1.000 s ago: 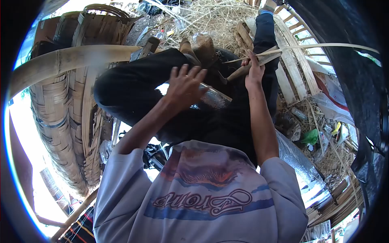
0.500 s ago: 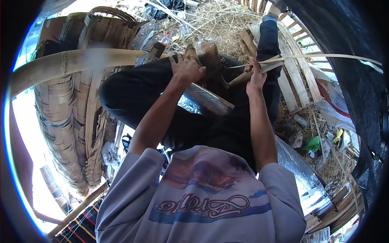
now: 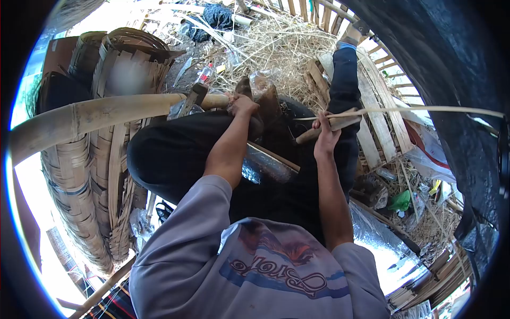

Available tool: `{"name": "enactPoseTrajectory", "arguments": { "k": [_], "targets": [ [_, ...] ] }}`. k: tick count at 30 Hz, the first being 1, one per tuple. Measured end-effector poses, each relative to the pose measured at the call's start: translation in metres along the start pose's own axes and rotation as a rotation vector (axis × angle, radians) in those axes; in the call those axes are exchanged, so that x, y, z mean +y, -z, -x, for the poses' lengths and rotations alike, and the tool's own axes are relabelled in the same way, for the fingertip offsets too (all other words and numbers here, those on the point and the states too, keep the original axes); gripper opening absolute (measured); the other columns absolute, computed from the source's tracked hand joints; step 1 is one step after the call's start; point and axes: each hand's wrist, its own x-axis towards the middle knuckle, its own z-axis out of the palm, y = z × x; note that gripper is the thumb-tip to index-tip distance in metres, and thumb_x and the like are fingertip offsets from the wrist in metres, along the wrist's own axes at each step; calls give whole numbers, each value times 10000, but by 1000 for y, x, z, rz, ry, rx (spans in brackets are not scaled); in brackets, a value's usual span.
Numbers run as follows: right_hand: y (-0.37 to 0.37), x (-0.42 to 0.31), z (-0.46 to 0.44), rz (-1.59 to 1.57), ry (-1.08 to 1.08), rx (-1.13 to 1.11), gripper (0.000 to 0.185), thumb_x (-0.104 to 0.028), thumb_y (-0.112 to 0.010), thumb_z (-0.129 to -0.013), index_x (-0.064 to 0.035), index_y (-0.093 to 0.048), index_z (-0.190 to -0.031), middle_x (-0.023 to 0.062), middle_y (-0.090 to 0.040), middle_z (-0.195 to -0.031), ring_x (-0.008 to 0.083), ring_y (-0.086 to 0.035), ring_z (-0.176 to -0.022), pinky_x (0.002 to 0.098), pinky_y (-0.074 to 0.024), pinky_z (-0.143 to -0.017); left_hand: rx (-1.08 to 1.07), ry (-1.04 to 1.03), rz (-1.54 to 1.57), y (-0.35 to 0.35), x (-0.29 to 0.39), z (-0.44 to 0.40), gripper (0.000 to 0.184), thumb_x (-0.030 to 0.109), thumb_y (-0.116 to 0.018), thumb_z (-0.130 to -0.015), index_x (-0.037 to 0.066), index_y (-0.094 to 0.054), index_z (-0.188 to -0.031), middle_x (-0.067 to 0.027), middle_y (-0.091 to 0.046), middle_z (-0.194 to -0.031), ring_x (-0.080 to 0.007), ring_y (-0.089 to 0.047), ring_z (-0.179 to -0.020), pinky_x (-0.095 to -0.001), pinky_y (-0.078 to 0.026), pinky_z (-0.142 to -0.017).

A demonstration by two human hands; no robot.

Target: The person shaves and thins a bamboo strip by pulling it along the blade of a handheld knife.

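Note:
My left hand point(image 3: 244, 106) is closed at the right end of a thick bamboo pole point(image 3: 127, 106), beside a brown foot; what its fingers hold is too small to make out. My right hand point(image 3: 326, 135) grips a wooden-handled tool point(image 3: 344, 122) together with a long thin bamboo strip point(image 3: 414, 109). The tool's dark, hooked blade points left over my dark trousers. From the right hand the strip runs far to the right. A shiny silver sheet point(image 3: 268, 162) lies across my lap, below the hands.
Woven bamboo rolls point(image 3: 69, 186) stand at the left. Straw point(image 3: 287, 42) covers the ground ahead, with a plastic bottle point(image 3: 204, 73) near it. Wooden slats point(image 3: 376, 127) and a black plastic sheet point(image 3: 451, 58) are on the right. A green plastic piece point(image 3: 399, 201) lies lower right.
My left hand has moved forward from above the silver sheet to the end of the bamboo pole, and its spread fingers have closed. My right hand still holds the tool and strip.

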Motion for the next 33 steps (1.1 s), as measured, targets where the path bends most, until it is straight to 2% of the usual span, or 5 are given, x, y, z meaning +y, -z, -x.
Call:
{"name": "enactPoseTrajectory", "arguments": {
  "k": [7, 11, 19, 26, 33],
  "targets": [
    [-1, 3, -1, 39, -74, -22, 127, -61, -667, -821, -55, -545, -783, 5, -503, -657, 89, -487, -564, 258, -420, -556, 529, -565, 1546, 65, 21, -38, 877, 324, -687, -820, -58, -175, -1422, -283, -282, -1437, -345, -318, -1332, -380, -244, -1108],
    [-5, 13, -6, 61, -74, -30, 135, -60, -673, -819, -56, -543, -785, -1, -509, -671, 83, -488, -560, 257, -425, -553, 870, -598, 756, 98, 1, -37, 724, 285, -609, -852, -26, -257, -1402, -210, -295, -1457, -356, -312, -1333, -409, -246, -1109],
    [-6, 8, -4, 23, -68, 6, 119, -76, -645, -827, -45, -532, -849, 19, -497, -661, 109, -482, -580, 279, -422, -598, 248, -535, -264, -24, -19, 20, 750, 360, -627, -773, 86, -350, -1413, -148, -127, -1534, -475, 18, -1385, -536, -136, -1117],
    [-5, 8, -3, 41, -50, 5, 113, -72, -642, -821, -52, -532, -821, 16, -493, -648, 105, -480, -569, 278, -422, -575, -664, -943, -26, -42, -10, 98, 393, 445, -622, -792, 155, -689, -1048, -79, -694, -985, -299, -645, -959, -451, -472, -899],
    [3, 8, 1, -8, -28, -49, 126, -64, -645, -820, -65, -522, -796, 6, -486, -647, 98, -476, -552, 273, -420, -553, 617, -1006, -437, 26, -21, 118, 373, 367, -599, -826, 184, -635, -1149, -98, -663, -1079, -241, -609, -1051, -364, -475, -876]
  ]
}}
